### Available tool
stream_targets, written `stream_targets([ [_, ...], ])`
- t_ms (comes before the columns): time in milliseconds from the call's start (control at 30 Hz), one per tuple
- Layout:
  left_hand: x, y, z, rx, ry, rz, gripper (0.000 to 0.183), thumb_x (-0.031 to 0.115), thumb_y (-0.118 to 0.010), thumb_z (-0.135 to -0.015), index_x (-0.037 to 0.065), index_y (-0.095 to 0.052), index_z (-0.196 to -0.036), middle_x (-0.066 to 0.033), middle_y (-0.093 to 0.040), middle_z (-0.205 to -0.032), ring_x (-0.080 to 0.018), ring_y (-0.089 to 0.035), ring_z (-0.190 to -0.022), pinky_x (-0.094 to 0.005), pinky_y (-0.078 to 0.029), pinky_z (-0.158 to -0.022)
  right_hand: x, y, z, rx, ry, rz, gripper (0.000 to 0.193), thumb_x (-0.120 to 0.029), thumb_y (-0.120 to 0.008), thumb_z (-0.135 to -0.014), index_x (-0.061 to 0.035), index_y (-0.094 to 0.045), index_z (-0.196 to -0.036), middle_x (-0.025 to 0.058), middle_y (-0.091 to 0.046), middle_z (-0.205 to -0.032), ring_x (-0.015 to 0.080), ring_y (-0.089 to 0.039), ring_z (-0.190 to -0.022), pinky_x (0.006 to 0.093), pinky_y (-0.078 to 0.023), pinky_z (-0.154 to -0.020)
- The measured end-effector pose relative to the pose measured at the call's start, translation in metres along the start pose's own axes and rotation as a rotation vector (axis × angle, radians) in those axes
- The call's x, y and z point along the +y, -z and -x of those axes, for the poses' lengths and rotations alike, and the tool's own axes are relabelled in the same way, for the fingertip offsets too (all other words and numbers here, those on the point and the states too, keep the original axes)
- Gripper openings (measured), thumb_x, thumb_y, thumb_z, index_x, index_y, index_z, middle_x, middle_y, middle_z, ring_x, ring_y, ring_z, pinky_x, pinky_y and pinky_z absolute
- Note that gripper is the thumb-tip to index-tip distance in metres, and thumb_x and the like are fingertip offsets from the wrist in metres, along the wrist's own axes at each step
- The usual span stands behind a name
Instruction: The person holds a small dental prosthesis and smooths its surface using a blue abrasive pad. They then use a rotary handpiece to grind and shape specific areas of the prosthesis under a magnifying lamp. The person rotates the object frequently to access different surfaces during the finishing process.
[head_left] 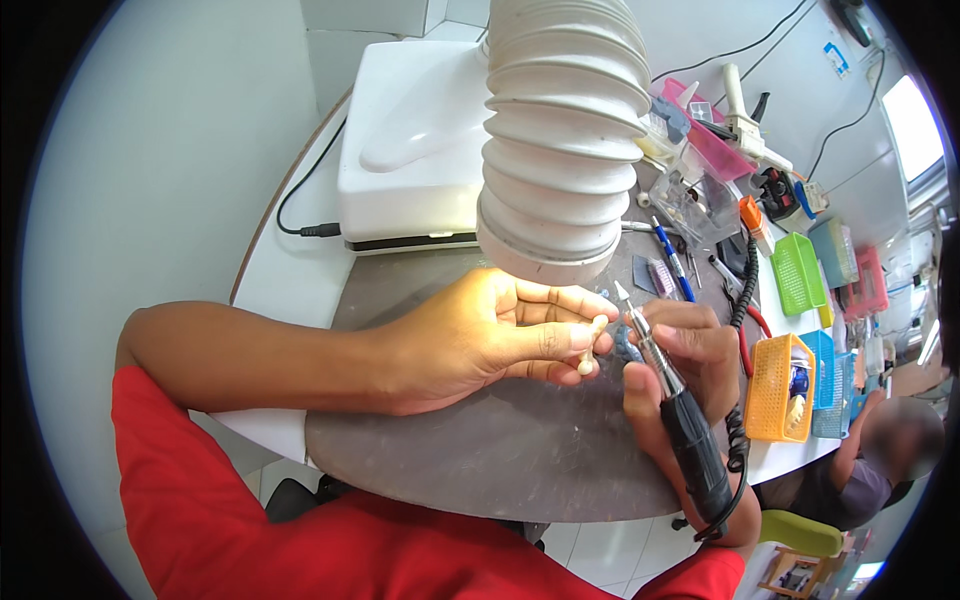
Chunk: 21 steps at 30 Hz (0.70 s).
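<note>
My left hand (490, 325) is closed, pinching a small cream-coloured piece with rounded, tooth-like ends (590, 350) between thumb and fingers. In my right hand (690, 355) is a rotary handpiece (692, 440) with a black grip and metal nose, held like a pen. Its pale pointed tip (621, 291) points up and away, a little right of the cream piece and apart from it. Something grey-blue (625, 345) shows partly behind my right fingers; its kind is hidden. Both hands are over a grey work mat (480, 460), below a ribbed white hose (560, 150).
A white box-shaped machine (410, 150) stands behind my left hand. A blue pen (673, 258), a clear box (695, 200) and loose tools lie at the back right. Orange (780, 385) and green (797, 275) baskets line the right. A coiled cord (738, 430) hangs beside the handpiece. Another person (860, 480) sits far right.
</note>
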<state>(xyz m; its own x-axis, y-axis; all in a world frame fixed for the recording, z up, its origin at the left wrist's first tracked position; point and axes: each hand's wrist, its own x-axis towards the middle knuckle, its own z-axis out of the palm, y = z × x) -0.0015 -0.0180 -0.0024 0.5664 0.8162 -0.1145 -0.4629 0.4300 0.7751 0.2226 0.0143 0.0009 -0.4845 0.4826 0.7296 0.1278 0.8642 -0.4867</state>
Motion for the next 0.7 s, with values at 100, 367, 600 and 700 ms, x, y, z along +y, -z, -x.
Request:
stream_targets([
  [100,-0.001,0.003,-0.001,0.019,0.0,0.013,0.036,0.014,-0.063,-0.098,0.0,-0.055,-0.13,-0.0106,-0.064,-0.118,-0.0174,-0.063,-0.105,-0.0321,-0.053,-0.092,-0.003,0.0,0.002,-0.072,-0.05,-0.002,0.035,-0.013,-0.073,-0.086,-0.0055,-0.046,-0.107,0.0146,-0.063,-0.094,0.0293,-0.066,-0.099,0.0392,-0.052,-0.086],
  [367,-0.002,0.001,-0.003,0.052,-0.011,-0.001,0.034,0.013,-0.062,-0.098,-0.001,-0.056,-0.129,-0.0117,-0.064,-0.117,-0.0181,-0.064,-0.104,-0.0309,-0.055,-0.088,-0.011,0.01,0.004,-0.223,-0.203,0.061,0.03,-0.015,-0.067,-0.091,-0.0054,-0.043,-0.106,0.0153,-0.06,-0.093,0.0364,-0.064,-0.109,0.0459,-0.053,-0.093],
  [600,0.003,-0.001,-0.002,0.064,0.01,-0.027,0.033,0.012,-0.062,-0.099,-0.001,-0.056,-0.128,-0.0131,-0.065,-0.117,-0.0188,-0.065,-0.103,-0.031,-0.056,-0.088,-0.001,0.002,0.002,-0.079,-0.111,0.048,0.038,-0.007,-0.079,-0.074,-0.011,-0.052,-0.101,0.0072,-0.067,-0.089,0.0307,-0.073,-0.097,0.0314,-0.059,-0.068],
  [700,0.002,-0.001,-0.003,0.067,0.014,-0.024,0.032,0.012,-0.062,-0.099,-0.001,-0.056,-0.127,-0.0134,-0.065,-0.117,-0.019,-0.065,-0.103,-0.0304,-0.057,-0.087,-0.003,0.002,0.002,-0.075,-0.114,0.045,0.038,-0.007,-0.078,-0.074,-0.0098,-0.053,-0.101,0.0085,-0.067,-0.087,0.0314,-0.073,-0.097,0.0325,-0.059,-0.07],
])
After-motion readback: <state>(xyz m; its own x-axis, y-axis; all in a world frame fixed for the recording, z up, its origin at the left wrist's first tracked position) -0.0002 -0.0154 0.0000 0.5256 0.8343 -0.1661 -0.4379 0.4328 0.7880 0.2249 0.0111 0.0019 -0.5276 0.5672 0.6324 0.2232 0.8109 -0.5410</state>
